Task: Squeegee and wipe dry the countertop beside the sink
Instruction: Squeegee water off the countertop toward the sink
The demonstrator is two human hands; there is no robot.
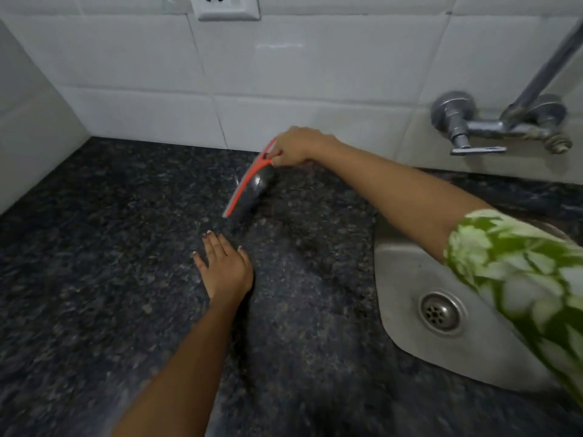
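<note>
The squeegee looks light and stiff: an orange plastic head with a thin rubber blade along its edge, the only soft part. It is best held by the short handle, where a small tilt of the wrist sets the blade angle. The right hand has it there, its fingers closed around the handle, near the back wall. The blade slants down toward the tabletop; blur hides whether its edge touches the stone. Wet plastic may slip, so a firm wrap seems wise.

The left hand lies flat on the tabletop just in front of the blade, fingers spread and holding nothing.

The tabletop is dark speckled polished stone, hard and smooth, probably slick when wet; no standing water can be made out. The steel sink sits at its right edge, so water could be pulled that way. White wall tiles close the back and left side, a wall tap hangs above the sink, and a socket sits high on the tiles. No cloth is in view.
</note>
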